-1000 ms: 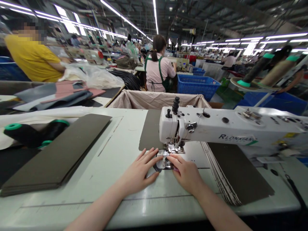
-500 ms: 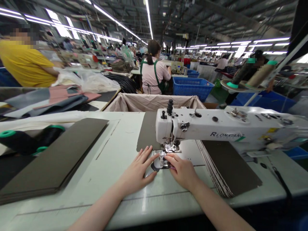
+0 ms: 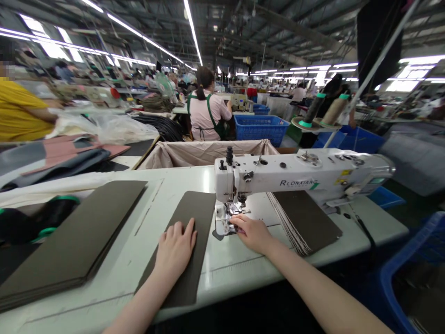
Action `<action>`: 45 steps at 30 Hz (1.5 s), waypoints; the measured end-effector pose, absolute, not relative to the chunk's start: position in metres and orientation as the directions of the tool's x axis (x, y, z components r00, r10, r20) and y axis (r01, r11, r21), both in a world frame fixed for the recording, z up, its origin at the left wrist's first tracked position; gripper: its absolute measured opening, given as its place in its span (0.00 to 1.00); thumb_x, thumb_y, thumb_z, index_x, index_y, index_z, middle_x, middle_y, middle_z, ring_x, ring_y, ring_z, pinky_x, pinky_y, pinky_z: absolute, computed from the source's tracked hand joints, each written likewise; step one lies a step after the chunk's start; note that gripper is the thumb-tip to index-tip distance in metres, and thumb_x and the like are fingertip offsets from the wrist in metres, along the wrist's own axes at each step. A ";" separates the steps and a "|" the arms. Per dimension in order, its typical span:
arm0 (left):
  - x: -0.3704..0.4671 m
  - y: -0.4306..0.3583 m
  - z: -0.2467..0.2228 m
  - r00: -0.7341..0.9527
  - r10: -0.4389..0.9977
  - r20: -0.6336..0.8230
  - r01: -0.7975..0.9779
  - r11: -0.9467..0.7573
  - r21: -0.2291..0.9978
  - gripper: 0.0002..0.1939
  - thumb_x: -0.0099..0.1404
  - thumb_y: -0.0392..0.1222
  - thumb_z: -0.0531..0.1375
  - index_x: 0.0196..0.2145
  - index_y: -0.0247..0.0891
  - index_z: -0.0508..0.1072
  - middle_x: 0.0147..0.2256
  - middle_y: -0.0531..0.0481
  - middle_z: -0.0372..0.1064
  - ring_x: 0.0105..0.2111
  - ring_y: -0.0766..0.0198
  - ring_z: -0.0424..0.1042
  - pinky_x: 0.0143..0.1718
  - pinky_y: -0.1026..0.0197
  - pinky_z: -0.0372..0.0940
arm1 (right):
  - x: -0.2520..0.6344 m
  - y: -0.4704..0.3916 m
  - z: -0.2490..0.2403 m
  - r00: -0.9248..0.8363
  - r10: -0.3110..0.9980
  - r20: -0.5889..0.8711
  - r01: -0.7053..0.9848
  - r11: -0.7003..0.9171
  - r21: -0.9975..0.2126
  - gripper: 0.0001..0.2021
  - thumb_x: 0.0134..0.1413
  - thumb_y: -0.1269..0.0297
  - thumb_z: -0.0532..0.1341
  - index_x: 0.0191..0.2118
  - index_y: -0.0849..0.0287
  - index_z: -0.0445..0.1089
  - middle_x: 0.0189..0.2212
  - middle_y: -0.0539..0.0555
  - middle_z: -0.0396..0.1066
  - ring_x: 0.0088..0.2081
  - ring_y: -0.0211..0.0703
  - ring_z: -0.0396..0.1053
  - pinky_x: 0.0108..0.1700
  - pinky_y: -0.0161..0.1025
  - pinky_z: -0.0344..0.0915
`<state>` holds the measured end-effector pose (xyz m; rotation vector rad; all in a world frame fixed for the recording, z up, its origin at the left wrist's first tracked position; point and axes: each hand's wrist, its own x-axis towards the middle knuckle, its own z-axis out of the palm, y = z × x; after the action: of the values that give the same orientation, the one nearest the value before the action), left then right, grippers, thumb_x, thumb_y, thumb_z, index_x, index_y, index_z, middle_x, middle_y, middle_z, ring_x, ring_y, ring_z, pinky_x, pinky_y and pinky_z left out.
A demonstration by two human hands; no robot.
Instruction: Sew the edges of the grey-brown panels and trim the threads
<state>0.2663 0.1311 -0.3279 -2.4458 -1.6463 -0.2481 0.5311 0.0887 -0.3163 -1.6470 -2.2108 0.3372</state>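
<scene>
My left hand (image 3: pixel 175 247) lies on a dark grey-brown panel (image 3: pixel 194 208) left of the sewing machine (image 3: pixel 264 174), its fingers somewhat apart and pressing on the surface. At the needle area, my right hand (image 3: pixel 251 232) has its fingers together near the metal plate (image 3: pixel 222 213); whatever is at its fingertips is too small to make out. A stack of similar panels (image 3: pixel 79 222) rests on the table's left side. Another stack (image 3: pixel 306 215) sits behind and right of my right hand, partly under the machine arm.
Black thread cones (image 3: pixel 59 211) lie at the far left. A cloth-lined bin (image 3: pixel 208 150) stands behind the table (image 3: pixel 114 278). Blue baskets (image 3: pixel 260 130) are further back, another (image 3: pixel 389 278) at lower right. A person in a green apron (image 3: pixel 208 111) sits ahead.
The loose panel behind the needle area has come left and toward me, with my left hand now on it. My right hand stays by the needle plate. The view has turned right.
</scene>
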 end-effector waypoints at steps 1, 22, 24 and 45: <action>0.256 0.125 -0.332 0.377 0.896 0.233 0.926 -0.371 -0.070 0.24 0.72 0.42 0.44 0.60 0.32 0.65 0.47 0.29 0.69 0.48 0.39 0.70 0.44 0.41 0.64 | 0.533 0.084 -0.312 -0.247 0.959 0.143 0.871 0.284 -0.400 0.19 0.58 0.69 0.57 0.55 0.49 0.66 0.54 0.49 0.69 0.47 0.46 0.70 0.44 0.38 0.64; 0.254 0.077 -0.351 0.830 0.551 0.088 0.529 -0.827 0.192 0.26 0.67 0.34 0.48 0.61 0.50 0.59 0.67 0.55 0.49 0.67 0.55 0.47 0.66 0.40 0.45 | 0.552 -0.102 -0.352 0.288 0.957 -0.041 0.661 -0.230 -0.714 0.05 0.64 0.60 0.54 0.38 0.54 0.62 0.27 0.46 0.67 0.28 0.40 0.68 0.31 0.34 0.56; 0.254 0.077 -0.351 0.831 0.549 0.095 0.525 -0.829 0.193 0.26 0.67 0.34 0.48 0.61 0.50 0.60 0.66 0.55 0.50 0.67 0.55 0.47 0.66 0.40 0.45 | 0.550 -0.101 -0.355 0.286 0.957 -0.047 0.663 -0.233 -0.711 0.05 0.64 0.60 0.54 0.37 0.54 0.61 0.25 0.45 0.67 0.26 0.39 0.67 0.29 0.34 0.55; 0.255 0.077 -0.350 0.820 0.564 0.102 0.539 -0.819 0.196 0.27 0.67 0.34 0.49 0.61 0.51 0.59 0.67 0.55 0.50 0.67 0.55 0.47 0.66 0.40 0.45 | 0.557 -0.089 -0.354 0.349 0.937 0.017 0.632 -0.222 -0.743 0.12 0.68 0.58 0.49 0.32 0.54 0.59 0.20 0.45 0.62 0.22 0.39 0.65 0.26 0.35 0.55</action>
<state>0.2550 0.0765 -0.3504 -3.1471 -0.9599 -0.2585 0.5569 -0.0893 -0.3541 -1.9497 -1.3653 0.5879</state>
